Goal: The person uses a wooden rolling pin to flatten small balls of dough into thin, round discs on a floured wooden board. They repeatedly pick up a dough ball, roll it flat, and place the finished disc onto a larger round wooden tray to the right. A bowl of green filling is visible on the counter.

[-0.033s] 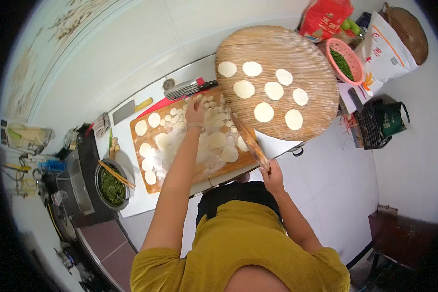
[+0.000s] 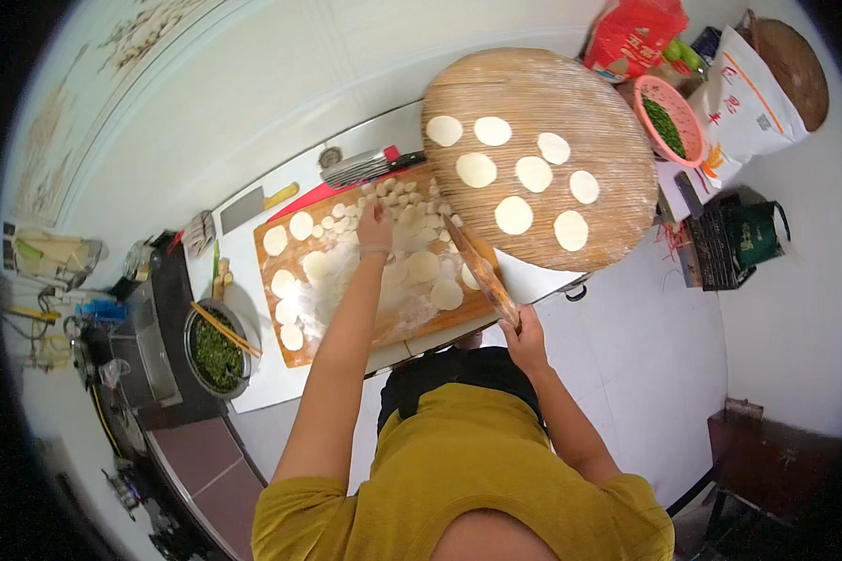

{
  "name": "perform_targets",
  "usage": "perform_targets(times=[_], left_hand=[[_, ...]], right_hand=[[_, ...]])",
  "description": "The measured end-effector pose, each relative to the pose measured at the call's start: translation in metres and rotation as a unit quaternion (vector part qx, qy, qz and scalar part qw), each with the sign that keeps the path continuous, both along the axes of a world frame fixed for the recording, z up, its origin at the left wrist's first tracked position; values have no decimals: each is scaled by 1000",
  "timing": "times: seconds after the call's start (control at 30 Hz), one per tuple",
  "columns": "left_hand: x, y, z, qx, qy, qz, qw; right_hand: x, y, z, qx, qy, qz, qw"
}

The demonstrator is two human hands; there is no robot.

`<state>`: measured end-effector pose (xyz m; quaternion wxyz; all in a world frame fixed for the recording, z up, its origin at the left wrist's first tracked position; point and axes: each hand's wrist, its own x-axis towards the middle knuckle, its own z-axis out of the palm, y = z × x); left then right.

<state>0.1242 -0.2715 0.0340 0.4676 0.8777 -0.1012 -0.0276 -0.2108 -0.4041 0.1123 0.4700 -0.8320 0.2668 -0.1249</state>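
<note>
My left hand [image 2: 375,230] is over the far part of a floury wooden board [image 2: 332,327], its fingers drawn together among small dough pieces [image 2: 404,192]. What they pinch, if anything, is hidden. My right hand [image 2: 528,341] grips the near end of a wooden rolling pin [image 2: 483,274], which slants across the board's right edge with its far tip close to the dough pieces. Rolled dough rounds [image 2: 292,337] lie along the board's left side, and a few more, such as one dough wrapper [image 2: 446,295], are near the pin.
A round slatted tray [image 2: 608,98] with several wrappers overlaps the table at right. Behind the board lie a cleaver [image 2: 244,211] and a slotted metal tool [image 2: 355,168]. A bowl of chopped greens [image 2: 217,360] with chopsticks stands left. A pink basket [image 2: 690,140] and white bag [image 2: 744,107] sit far right.
The whole scene has shifted slightly rightward in the picture. Both hands and the rolling pin keep nearly the same places.
</note>
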Motion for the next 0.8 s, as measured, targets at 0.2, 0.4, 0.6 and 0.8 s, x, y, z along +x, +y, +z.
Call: perform_targets(times=[0.2,0.4,0.6,0.8], left_hand=[[-10,106,-27,132,53,64,988],[35,118,-48,215,-74,-15,974],[47,92,-37,323,-33,-8,946],[46,105,-29,264,-5,26,964]], right_hand=[[33,23,0,9,21,63,998],[39,51,0,3,50,50,997],[29,78,3,3,71,-11,997],[30,97,1,-27,65,-36,997]])
